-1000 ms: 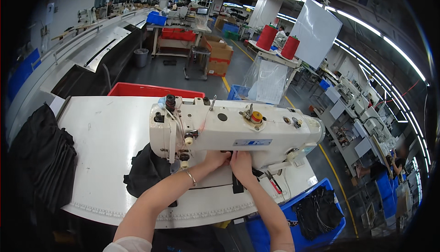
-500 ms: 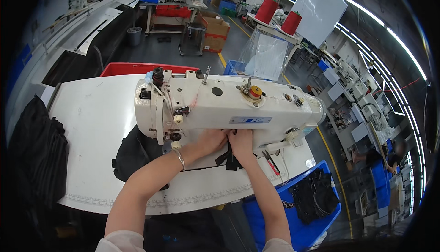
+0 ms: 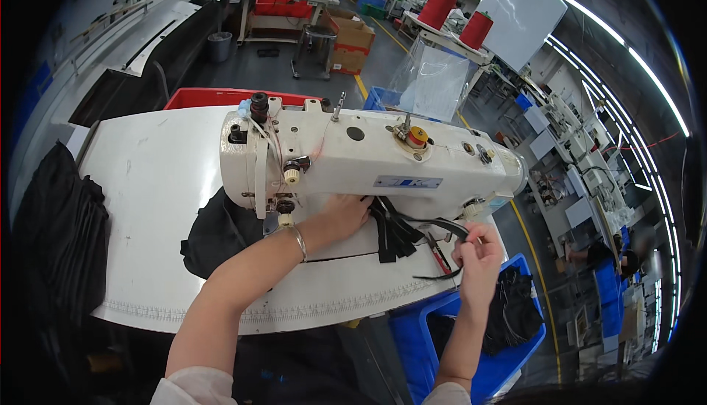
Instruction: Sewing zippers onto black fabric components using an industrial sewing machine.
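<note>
We're looking straight down on a white industrial sewing machine (image 3: 368, 158) sitting on a white work table (image 3: 155, 184). The left hand (image 3: 345, 213) is tucked in under the machine's arm, lying flat on the table, fingers pressing down on a black zipper strip (image 3: 390, 232); we see a thin bangle (image 3: 297, 241) on that wrist. The right hand (image 3: 477, 247) is off toward the table's right edge, fingers pinched closed on the far end of a black strip, which arcs from the bundle under the machine out to that grasp. Just below the bundle we spot red-handled snips (image 3: 440, 258) lying on the table, between the two hands.

To the left of the needle area a bunched black fabric piece (image 3: 217, 232) rests on the table, partly under the machine head. At the far left edge hangs a stack of black garments (image 3: 59, 236). Below the right hand sits a blue plastic bin (image 3: 449, 331) with more black pieces (image 3: 515, 309) inside. Behind the table we make out a red bin (image 3: 221, 97), and further back two red thread cones (image 3: 456, 18) on a stand.
</note>
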Demonstrator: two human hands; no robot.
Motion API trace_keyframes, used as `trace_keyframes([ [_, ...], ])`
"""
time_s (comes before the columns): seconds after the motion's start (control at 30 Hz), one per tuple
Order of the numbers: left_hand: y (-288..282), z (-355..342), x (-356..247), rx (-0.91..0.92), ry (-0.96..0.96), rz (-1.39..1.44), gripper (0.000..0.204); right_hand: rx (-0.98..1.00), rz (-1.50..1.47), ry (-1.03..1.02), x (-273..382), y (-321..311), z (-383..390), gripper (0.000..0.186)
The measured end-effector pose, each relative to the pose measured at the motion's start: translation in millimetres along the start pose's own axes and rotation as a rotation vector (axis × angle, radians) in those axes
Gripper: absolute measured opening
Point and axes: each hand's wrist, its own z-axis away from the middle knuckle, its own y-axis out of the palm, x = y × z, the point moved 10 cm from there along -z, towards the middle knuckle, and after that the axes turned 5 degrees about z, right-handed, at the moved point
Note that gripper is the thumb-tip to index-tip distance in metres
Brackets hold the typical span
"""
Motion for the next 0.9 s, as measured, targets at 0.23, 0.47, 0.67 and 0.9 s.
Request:
trace_keyframes([
  [0.23,-18,13,-33,0.018,0.067,-0.166,0.050,0.361,0.213,0.176,40,15,33,0.017],
  [0.47,-39,154,-120,0.617,0.093,0.925,0.032,0.823,0.506,-0.123,60,94,97,0.020],
  [0.67,-56,281,-79,0.685,-0.279,1.204,0.022,0.971,0.308,-0.132,61,125,123,0.022],
  [0.9,-134,315,-56,-0.027,-0.071,0.288,0.020,1.321,0.171,-0.118,7,174,186,0.030],
])
